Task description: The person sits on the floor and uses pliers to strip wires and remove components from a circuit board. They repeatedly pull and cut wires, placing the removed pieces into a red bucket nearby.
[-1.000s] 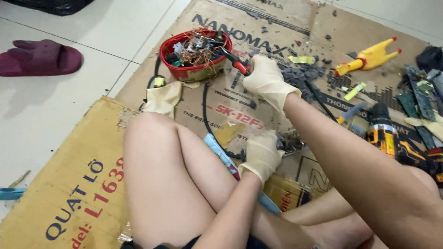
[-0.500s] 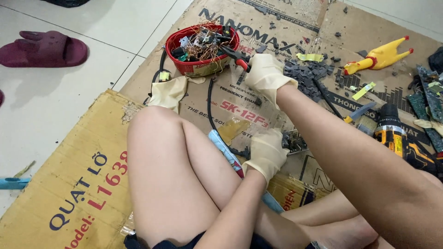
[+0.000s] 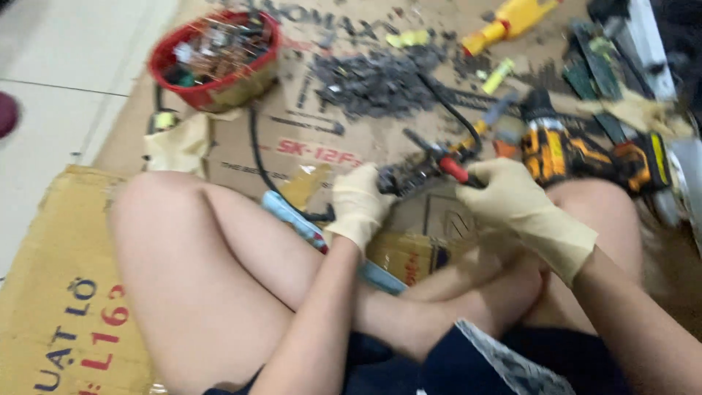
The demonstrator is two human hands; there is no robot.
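From the head view I look down on my own crossed bare legs, seated on flattened brown cardboard sheets (image 3: 66, 292) spread over the pale tiled floor (image 3: 66, 66). My left hand (image 3: 358, 205), in a cream rubber glove, is curled around one end of a small dark circuit-board piece (image 3: 406, 178) held just above my knees. My right hand (image 3: 512, 201), gloved the same, is closed on the red-handled pliers (image 3: 446, 164), whose tip meets the board's other end; the picture is blurred, so I cannot tell exactly how the tip bites. A light-blue-handled tool (image 3: 292, 219) lies against my left thigh, just beside the left hand. Beyond the hands a heap of dark grey fragments (image 3: 373, 80) sits on the cardboard. A round red plastic basket of mixed electronic parts (image 3: 216, 58) stands at the far left. An orange-and-black cordless drill (image 3: 578, 157) lies near my right knee, and a yellow plastic tool (image 3: 512, 18) lies at the far edge.
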